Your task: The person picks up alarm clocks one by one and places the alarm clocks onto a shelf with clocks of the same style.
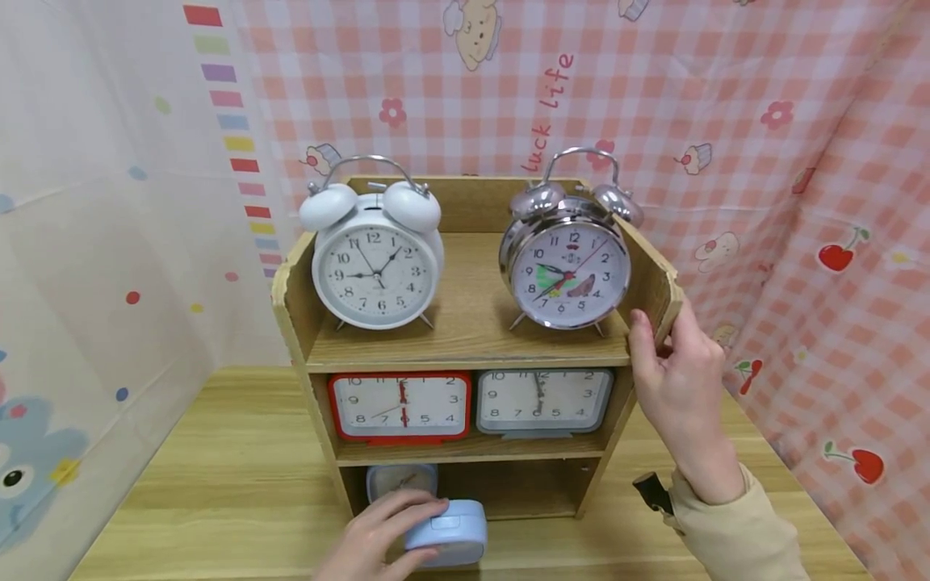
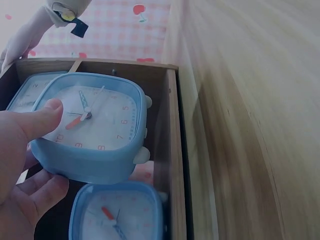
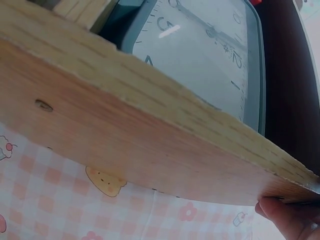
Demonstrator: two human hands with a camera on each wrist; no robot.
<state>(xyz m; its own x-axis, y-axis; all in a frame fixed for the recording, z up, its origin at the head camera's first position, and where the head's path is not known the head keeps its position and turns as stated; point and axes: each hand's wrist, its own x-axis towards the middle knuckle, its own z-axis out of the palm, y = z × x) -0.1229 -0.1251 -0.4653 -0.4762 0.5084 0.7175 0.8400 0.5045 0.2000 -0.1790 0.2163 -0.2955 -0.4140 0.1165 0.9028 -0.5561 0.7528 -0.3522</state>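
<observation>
My left hand (image 1: 381,532) holds a light blue alarm clock (image 1: 449,534) in front of the bottom compartment of a small wooden shelf (image 1: 472,349). In the left wrist view, the thumb lies on the face of this clock (image 2: 107,117) and the fingers are beneath it. A second light blue clock (image 1: 402,478) stands inside the bottom compartment at the left, partly hidden by the hand. At the upper right, my right hand (image 1: 683,387) grips the edge of the shelf's side panel, thumb in front. Only a bit of that hand (image 3: 290,215) shows in the right wrist view.
On the top board stand a white twin-bell clock (image 1: 378,270) and a silver twin-bell clock (image 1: 570,274). The middle compartment holds a red-framed clock (image 1: 400,406) and a grey-framed clock (image 1: 543,403). Patterned cloth (image 1: 465,105) hangs behind the wood-grain table (image 1: 225,484).
</observation>
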